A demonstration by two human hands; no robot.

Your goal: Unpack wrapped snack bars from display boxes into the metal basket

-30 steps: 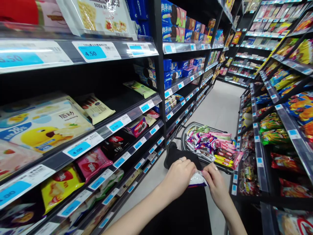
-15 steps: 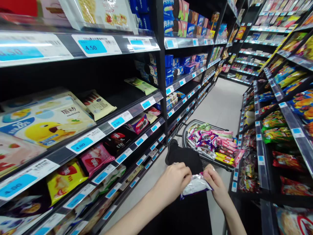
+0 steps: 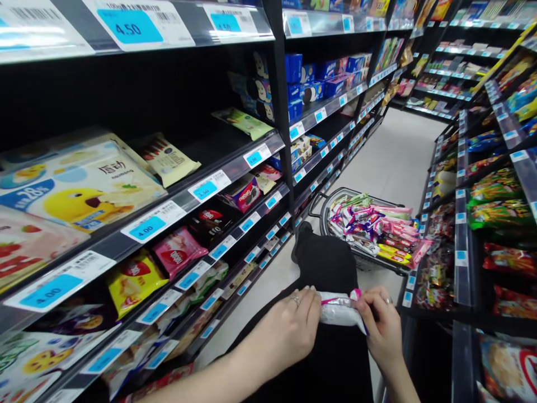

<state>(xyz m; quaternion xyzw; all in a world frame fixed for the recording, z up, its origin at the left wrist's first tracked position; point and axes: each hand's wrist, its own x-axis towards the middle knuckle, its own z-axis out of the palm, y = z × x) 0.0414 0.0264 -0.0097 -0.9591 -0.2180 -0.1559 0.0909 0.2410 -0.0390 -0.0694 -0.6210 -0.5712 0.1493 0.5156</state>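
Between my two hands is a silvery-white snack packet [image 3: 340, 310] with pink and purple edges, held level above my dark-clothed lap. My left hand [image 3: 296, 322], with a ring on a finger, is closed around the packet's left end. On the other side, my right hand [image 3: 380, 316] pinches its right end between thumb and fingers. The packet's printed front is turned away from me. Beyond my knee stands a basket [image 3: 325, 215] with a dark rim, heaped with wrapped snack sticks [image 3: 369, 224] in pink, purple, white and yellow.
On the left, a black shelf rack [image 3: 277, 112] carries flat biscuit packs [image 3: 84, 190], a yellow wafer bag [image 3: 136, 282] and a pink one [image 3: 178, 252]. Blue biscuit boxes [image 3: 331, 78] stand farther along. Bagged snacks [image 3: 499, 212] fill the right rack, close to the basket.
The view has tipped downward, so shelves and basket sit differently in the picture. My left hand has flattened over the packet's end, and the packet lies straighter between both hands.
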